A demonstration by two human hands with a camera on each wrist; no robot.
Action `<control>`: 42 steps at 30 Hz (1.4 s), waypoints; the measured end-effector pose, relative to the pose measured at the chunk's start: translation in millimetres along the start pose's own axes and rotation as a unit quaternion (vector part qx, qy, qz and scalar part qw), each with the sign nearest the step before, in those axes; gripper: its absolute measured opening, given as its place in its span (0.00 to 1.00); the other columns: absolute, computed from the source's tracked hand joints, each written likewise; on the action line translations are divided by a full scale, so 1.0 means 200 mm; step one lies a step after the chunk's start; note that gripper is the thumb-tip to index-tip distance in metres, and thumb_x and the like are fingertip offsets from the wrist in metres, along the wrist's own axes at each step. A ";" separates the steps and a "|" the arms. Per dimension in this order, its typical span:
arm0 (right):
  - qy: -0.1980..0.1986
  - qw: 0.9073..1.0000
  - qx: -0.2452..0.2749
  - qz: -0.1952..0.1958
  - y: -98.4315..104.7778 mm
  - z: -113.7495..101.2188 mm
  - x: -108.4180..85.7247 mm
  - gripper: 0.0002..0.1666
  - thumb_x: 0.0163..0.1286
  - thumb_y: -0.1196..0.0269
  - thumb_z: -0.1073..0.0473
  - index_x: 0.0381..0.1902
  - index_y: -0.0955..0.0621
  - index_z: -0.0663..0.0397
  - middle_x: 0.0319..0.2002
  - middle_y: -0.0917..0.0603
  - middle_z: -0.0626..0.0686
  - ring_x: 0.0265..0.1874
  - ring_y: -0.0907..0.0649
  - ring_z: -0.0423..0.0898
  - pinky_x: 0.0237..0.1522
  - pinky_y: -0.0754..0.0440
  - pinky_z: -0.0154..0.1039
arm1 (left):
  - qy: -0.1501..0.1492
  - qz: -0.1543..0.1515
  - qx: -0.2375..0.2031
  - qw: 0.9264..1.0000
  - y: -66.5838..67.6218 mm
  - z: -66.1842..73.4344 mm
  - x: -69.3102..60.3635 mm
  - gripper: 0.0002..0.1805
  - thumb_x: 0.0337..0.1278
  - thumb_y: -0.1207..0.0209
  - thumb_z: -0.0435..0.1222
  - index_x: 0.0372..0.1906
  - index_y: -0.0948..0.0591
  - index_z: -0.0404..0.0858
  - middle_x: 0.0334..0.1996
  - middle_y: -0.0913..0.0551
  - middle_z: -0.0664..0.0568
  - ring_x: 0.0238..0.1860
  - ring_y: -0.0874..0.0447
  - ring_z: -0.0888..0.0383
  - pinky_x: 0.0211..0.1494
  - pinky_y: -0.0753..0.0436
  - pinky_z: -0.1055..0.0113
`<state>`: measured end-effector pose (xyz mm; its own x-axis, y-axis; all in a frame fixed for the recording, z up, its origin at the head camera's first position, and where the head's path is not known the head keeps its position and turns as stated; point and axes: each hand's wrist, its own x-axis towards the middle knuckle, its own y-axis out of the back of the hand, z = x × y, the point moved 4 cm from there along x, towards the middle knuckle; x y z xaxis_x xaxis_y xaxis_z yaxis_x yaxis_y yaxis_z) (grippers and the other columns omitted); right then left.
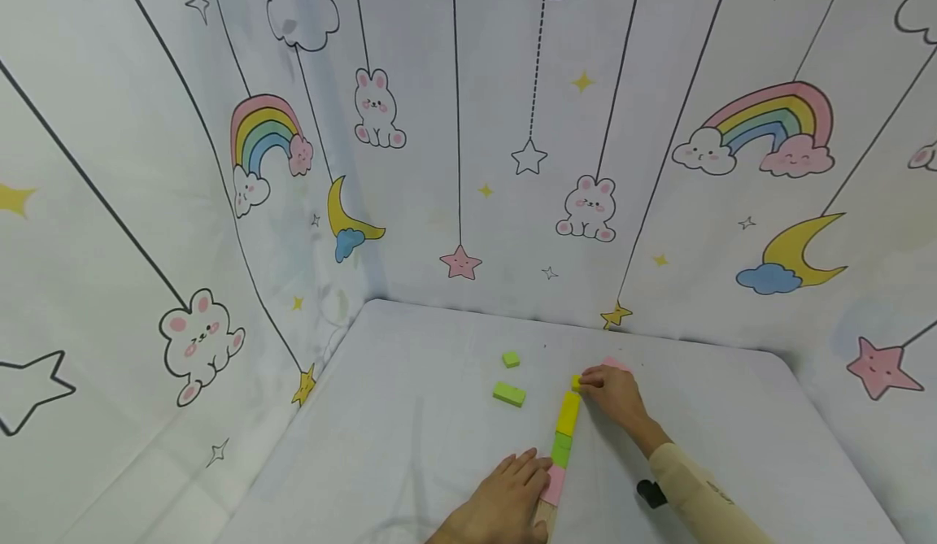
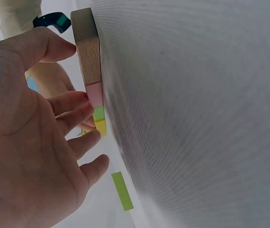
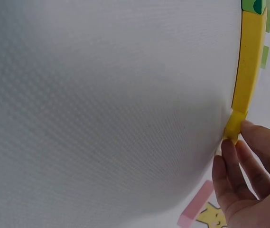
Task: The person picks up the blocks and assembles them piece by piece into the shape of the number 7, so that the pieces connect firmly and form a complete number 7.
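Note:
A row of blocks runs away from me on the white table: plain wood (image 1: 545, 516), pink (image 1: 554, 485), green (image 1: 561, 449), long yellow (image 1: 567, 414). At its far end my right hand (image 1: 618, 398) pinches a small yellow block (image 3: 234, 126) between thumb and fingertips, against or very near the long yellow block (image 3: 248, 61). My left hand (image 1: 505, 499) lies along the near left side of the row. In the left wrist view its fingers are spread and loosely bent, with fingertips at the pink block (image 2: 94, 94) and the thumb beside the wooden block (image 2: 89, 59).
Left of the row lie a longer green block (image 1: 509, 394) and a small green block (image 1: 511, 359). A pink block (image 1: 613, 362) sits behind my right hand, partly hidden. A black object (image 1: 650, 493) shows beside the right sleeve. Patterned cloth walls (image 1: 410, 202) surround the table.

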<state>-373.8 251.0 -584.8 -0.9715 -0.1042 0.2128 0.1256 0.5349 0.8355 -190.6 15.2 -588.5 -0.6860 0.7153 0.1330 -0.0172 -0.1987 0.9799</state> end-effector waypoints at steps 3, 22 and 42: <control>0.001 1.000 0.000 -0.003 -0.01 0.00 0.00 0.07 0.64 0.24 0.60 0.39 0.07 0.57 0.44 0.09 0.53 0.45 0.12 0.53 0.48 0.13 0.52 | 0.002 -0.003 -0.005 1.000 0.01 0.00 0.00 0.29 0.60 0.37 0.52 0.63 0.25 0.45 0.75 0.32 0.56 0.77 0.35 0.52 0.74 0.28 0.53; 0.031 1.000 0.003 0.007 -0.04 0.01 0.01 0.07 0.64 0.24 0.59 0.38 0.07 0.55 0.44 0.09 0.52 0.44 0.12 0.52 0.47 0.13 0.52 | 0.001 -0.006 -0.007 1.000 0.00 0.00 0.00 0.30 0.61 0.39 0.52 0.65 0.25 0.45 0.76 0.33 0.56 0.78 0.37 0.52 0.75 0.29 0.53; 0.034 0.999 0.002 0.000 -0.05 -0.01 0.00 0.08 0.64 0.24 0.58 0.38 0.07 0.55 0.43 0.09 0.51 0.45 0.13 0.52 0.47 0.13 0.51 | 0.016 -0.030 -0.018 0.999 0.01 0.00 0.00 0.31 0.62 0.39 0.54 0.66 0.26 0.45 0.77 0.35 0.56 0.79 0.39 0.53 0.77 0.31 0.54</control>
<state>-374.5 244.8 -591.6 -0.9553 -0.1613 0.2478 0.1254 0.5382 0.8335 -189.8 15.1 -585.7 -0.7058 0.7051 0.0683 -0.0845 -0.1795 0.9801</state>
